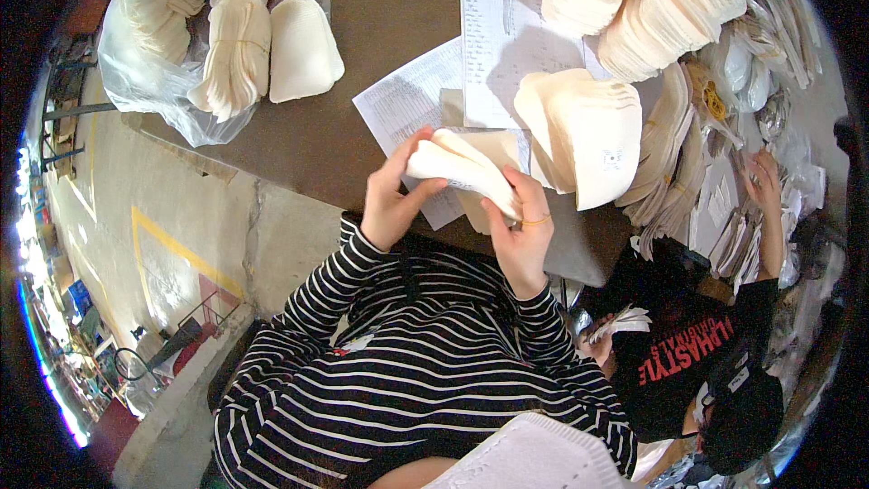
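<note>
Grip: we have both hands closed on one curved bundle of cream pads point(466, 172), our left hand point(389, 199) pinching one end and our right hand point(525, 240) the other.
Bundle's place: between our two hands, raised in front of our striped top point(398, 335), over the near edge of the brown table point(389, 18).
Long axis: it slants from our left hand down to our right, so the right-hand end sits closer to our body; we see the pads bowed, not flat.
Finger band: a thin yellow band point(536, 222) circles a finger of our right hand, close to the bundle's near end; we judge this closeness the key relation.
Loose stack: just beyond our right hand, the nearer one, we see fanned cream pads point(597, 131), the front one bearing a small printed mark.
Papers: past the bundle lie handwritten sheets point(489, 81) with a pen point(509, 0) on top.
Far left: a banded bundle point(237, 54) stands beside a single pad point(303, 50), near a clear plastic bag point(127, 72).
Far right: beyond tall pad stacks point(670, 18), a co-worker's hand point(765, 183) reaches among more pieces.
</note>
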